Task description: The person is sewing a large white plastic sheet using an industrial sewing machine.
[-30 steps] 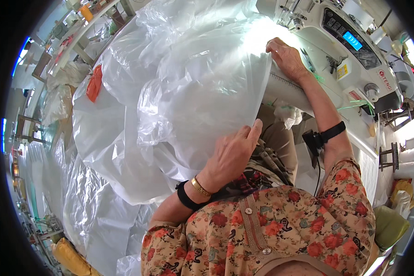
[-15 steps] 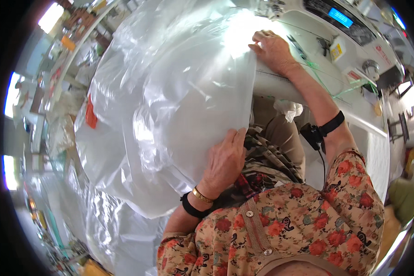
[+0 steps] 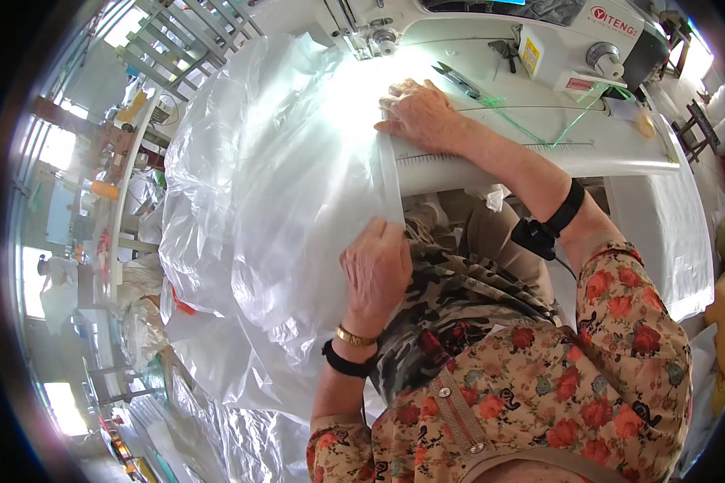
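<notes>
A large sheet of translucent white plastic (image 3: 290,193) spreads in loose folds over the left of the sewing table and down past my lap. Its straight, folded edge runs between my hands. My left hand (image 3: 376,270) is closed on the lower part of this edge, above my lap. Farther up, beside the bright work light, my right hand (image 3: 423,117) pinches the same edge with thumb and fingers. Just beyond it stands the needle end of a white sewing machine (image 3: 370,40). Glare hides the plastic close to the needle.
Thread snips (image 3: 457,80) lie right of my right hand, near green thread (image 3: 552,143). A small dark tool (image 3: 505,52) and a handwheel-like knob (image 3: 606,60) are farther right. A ruler scale (image 3: 499,151) lines the table's front edge. More crumpled plastic (image 3: 242,439) hangs low left.
My view has shifted, showing more of the machine table. My right hand has flattened somewhat over the plastic's edge; my left hand stays closed on it lower down.
</notes>
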Tool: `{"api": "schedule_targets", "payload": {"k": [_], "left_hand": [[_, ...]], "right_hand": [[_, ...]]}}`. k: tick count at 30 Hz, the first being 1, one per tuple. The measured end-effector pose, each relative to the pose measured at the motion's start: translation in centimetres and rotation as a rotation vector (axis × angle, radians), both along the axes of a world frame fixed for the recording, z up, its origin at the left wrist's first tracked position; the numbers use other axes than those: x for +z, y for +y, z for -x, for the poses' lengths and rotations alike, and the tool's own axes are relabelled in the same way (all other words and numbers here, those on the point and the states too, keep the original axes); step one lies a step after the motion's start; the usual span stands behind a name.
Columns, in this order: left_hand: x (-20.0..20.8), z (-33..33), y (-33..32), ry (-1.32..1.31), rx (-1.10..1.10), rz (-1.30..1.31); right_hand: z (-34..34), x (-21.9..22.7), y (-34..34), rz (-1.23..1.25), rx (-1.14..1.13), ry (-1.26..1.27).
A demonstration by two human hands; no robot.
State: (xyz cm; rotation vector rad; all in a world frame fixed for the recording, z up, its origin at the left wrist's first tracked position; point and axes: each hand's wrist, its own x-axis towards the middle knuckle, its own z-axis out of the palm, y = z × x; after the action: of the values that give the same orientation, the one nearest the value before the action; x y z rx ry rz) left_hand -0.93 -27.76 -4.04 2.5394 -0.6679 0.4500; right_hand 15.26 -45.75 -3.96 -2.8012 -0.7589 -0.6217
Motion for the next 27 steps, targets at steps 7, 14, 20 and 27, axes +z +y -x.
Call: {"api": "schedule_targets", "payload": {"k": [7, 14, 20, 27], "left_hand": [[1.5, -5.6, -0.8, -0.103, 0.006, -0.052], [2.4, -10.8, -2.3, -0.086, 0.014, -0.19], [1.9, -12.5, -2.4, -0.111, 0.076, -0.237], [1.4, -15.6, -1.8, -0.045, 0.111, -0.241]], "right_hand": [[0.1, -0.3, 0.2, -0.069, 0.026, 0.023], [0.2, 0.4, 0.4, -0.071, 0.027, 0.018], [-0.3, 0.9, 0.7, 0.168, -0.087, 0.269], [-0.5, 0.7, -0.4, 0.052, -0.2, 0.134]]}}
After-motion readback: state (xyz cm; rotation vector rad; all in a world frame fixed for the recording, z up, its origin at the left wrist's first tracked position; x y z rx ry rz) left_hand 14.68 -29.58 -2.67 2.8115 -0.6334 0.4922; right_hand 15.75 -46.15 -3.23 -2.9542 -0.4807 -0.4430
